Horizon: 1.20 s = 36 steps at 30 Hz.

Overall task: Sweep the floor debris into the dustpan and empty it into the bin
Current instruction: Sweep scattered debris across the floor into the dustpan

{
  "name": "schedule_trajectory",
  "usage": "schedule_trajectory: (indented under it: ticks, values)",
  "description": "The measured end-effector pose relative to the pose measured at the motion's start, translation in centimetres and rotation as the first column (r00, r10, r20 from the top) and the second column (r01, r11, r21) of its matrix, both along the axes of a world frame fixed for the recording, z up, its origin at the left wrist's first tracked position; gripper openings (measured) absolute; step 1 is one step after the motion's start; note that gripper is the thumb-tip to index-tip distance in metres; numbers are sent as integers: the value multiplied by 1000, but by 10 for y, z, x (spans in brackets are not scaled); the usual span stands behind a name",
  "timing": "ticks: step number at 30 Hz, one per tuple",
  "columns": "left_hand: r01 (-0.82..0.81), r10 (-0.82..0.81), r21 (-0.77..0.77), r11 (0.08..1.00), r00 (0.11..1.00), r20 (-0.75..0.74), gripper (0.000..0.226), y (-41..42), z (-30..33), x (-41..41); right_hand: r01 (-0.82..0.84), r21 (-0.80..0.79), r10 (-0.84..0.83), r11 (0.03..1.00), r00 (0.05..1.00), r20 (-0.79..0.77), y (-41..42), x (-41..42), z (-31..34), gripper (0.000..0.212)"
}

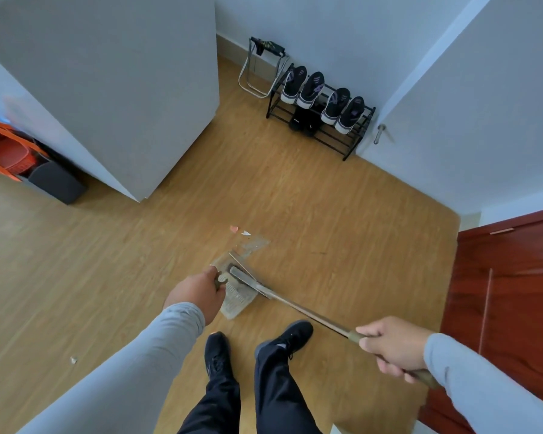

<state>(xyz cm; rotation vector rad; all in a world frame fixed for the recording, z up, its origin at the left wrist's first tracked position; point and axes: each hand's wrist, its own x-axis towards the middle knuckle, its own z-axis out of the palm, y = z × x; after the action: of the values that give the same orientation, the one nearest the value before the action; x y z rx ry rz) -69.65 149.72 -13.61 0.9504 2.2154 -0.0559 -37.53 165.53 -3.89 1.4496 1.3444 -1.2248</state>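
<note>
Nearest the camera, the person's black shoes (290, 335) are standing on the wooden floor (342, 214), planted just behind the work. The right hand (391, 346) is wrapping its fingers fully around the olive grip of the broom handle (298, 308), which is slanting down and left toward the floor. The left hand (198, 292) is curling around the top of the dustpan handle (220, 281), thumb and fingers closed on it, steadying the pale dustpan (237, 300) that is resting on the boards just ahead of the feet.

Beyond the hands, the broom head (251, 245) is lying flat near the pan's far edge; its outline is blurred, so whether it is touching the pan I cannot tell. Just past it, small pink and white scraps of debris (239, 230) are sitting on the floor, not yet gathered. One more scrap (73, 360) is lying well apart, to the left.

By my reading, the sweeping step is under way, with emptying not yet started. The next move probably calls for reaching the bristles past the scraps and drawing them back into the pan while the left hand is keeping its lip pressed down.

Farther off, a shoe rack (320, 120) is standing against the wall. No bin is clearly showing.
</note>
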Motion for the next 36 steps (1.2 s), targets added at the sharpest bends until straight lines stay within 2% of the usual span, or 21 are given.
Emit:
schedule_trajectory:
  ticks: [3, 6, 11, 16, 20, 22, 26, 30, 33, 36]
  values:
    - [-8, 8, -3, 1000, 1000, 5, 22, -9, 3, -9, 99, 47, -99, 994, 995, -6, 16, 23, 23, 54]
    - [-55, 55, 6, 998, 998, -1, 17, -15, 8, -24, 120, 130, -117, 984, 993, -30, 21, 17, 28, 54]
    - [-137, 137, 4, 991, 990, -11, 18, -9, 5, -39, 63, 254, -70, 965, 997, 18, 34, -47, -24, 51]
    - [-129, 129, 2, 992, 991, -24, 19, 9, -2, -39, -162, 208, 142, 965, 984, 108, 15, -110, -71, 41]
    - [-129, 129, 16, 992, 991, -27, 19, 18, -3, -41, -372, 60, 364, 926, 924, 116, -18, -126, -63, 52]
    - [-134, 134, 20, 991, 991, -26, 16, 18, -4, -43, -353, 18, 351, 936, 934, 64, -14, -118, -47, 48]
    - [-141, 142, 25, 990, 990, -14, 17, 17, -3, -46, -205, 32, 206, 978, 978, -21, 28, -89, 0, 54]
    - [-138, 138, 32, 990, 990, 4, 24, 17, -1, -50, -113, 61, 115, 992, 993, -26, 60, -72, 33, 55]
    - [-151, 151, 13, 988, 989, 4, 23, 4, 4, -53, -102, 158, 111, 982, 993, -44, 62, -84, 36, 54]
    - [-185, 185, 9, 983, 983, -5, 17, -12, 10, -60, -155, 235, 172, 959, 984, -52, 58, -118, 12, 55]
